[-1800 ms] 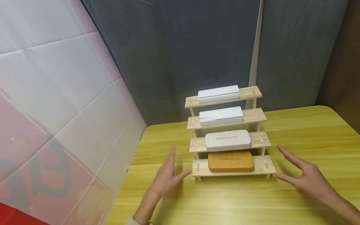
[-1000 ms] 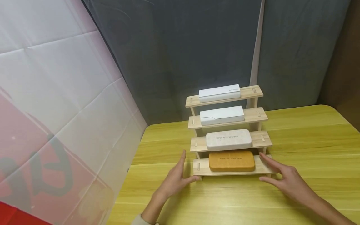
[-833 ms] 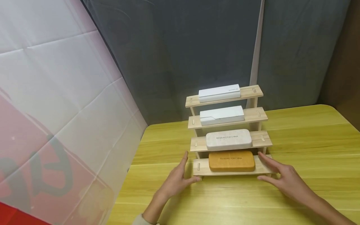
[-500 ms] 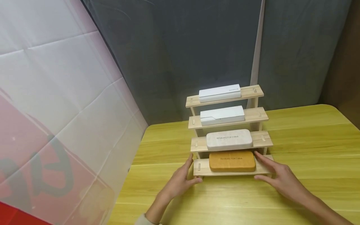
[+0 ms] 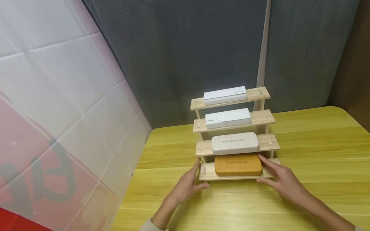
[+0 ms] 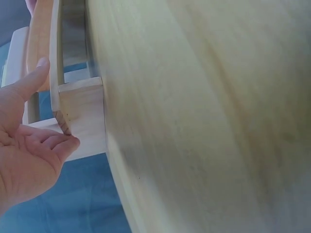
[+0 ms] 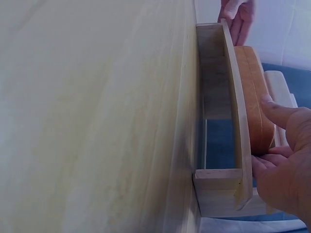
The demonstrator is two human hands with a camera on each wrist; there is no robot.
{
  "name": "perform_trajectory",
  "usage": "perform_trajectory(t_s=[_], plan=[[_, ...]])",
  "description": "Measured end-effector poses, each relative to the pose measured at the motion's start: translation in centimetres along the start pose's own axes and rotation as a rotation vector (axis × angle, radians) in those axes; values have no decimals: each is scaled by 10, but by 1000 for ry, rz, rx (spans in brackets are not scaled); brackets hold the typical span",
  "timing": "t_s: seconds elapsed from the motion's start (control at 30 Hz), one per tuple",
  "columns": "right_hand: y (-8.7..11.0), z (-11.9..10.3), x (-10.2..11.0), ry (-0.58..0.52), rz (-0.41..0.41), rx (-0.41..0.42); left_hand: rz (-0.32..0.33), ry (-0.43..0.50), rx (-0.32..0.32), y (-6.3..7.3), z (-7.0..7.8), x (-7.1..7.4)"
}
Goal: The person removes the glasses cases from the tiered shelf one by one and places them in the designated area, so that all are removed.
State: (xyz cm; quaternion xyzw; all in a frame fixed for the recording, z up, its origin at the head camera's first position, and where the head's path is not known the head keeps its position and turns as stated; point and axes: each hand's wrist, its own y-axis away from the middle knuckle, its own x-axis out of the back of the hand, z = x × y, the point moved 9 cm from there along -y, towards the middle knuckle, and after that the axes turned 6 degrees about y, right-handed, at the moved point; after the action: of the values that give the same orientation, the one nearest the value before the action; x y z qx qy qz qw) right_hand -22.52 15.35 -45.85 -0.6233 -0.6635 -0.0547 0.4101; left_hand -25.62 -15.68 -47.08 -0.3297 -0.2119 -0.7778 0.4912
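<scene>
An orange glasses case lies on the lowest board of a four-step wooden stand. My right hand is at its right end, thumb and fingers spread. In the right wrist view the fingers are against the end of the case and the thumb overlaps its top. My left hand is at the left end of the same board. In the left wrist view its fingertips are at the board's end, and the thumb is raised above the board.
A pale speckled glasses case lies on the second board. White oblong cases, one lower and one upper, lie on the boards above. The stand is on a yellow wood-grain table before a grey curtain.
Both hands have moved inward: the right hand went left from beside the stand to the orange case's end, the left hand right to the lowest board's end. The cases look unmoved.
</scene>
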Motion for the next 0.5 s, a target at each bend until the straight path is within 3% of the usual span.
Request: perform_trajectory(t_s=[0.5], plan=[[-14, 2, -6, -5, -21, -61, 12, -5, -20, -5, 4, -2]])
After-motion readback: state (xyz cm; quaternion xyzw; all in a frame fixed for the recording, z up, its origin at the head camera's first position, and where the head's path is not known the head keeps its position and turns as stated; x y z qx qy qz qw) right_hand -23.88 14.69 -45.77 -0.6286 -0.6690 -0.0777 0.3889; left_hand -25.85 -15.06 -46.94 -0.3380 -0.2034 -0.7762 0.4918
